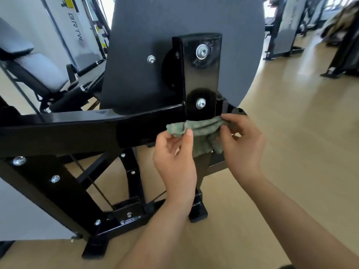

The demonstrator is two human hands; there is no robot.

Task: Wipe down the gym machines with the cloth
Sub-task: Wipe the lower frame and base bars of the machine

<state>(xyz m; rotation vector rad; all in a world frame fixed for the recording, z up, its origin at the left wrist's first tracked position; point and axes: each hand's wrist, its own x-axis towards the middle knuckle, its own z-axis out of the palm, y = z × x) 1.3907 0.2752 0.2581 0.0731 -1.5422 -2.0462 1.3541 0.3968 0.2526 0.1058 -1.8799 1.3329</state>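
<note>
Left hand (pixel 174 162), right hand (pixel 242 144): two grips tight on one green cloth (pixel 204 127) against one machine frame (pixel 77 129).

Tan floor (pixel 291 152) carries the black machine (pixel 58 129) on flat feet (pixel 198 212), one below its upright post and one nearer, to the left, with other bases (pixel 283 53) standing well beyond the machine, right.

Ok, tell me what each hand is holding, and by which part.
Both hold the bunched green fuzzy cloth: the left hand pinches its left end, the right hand grips its right end, stretching it against the glossy black metal machine frame.
</note>
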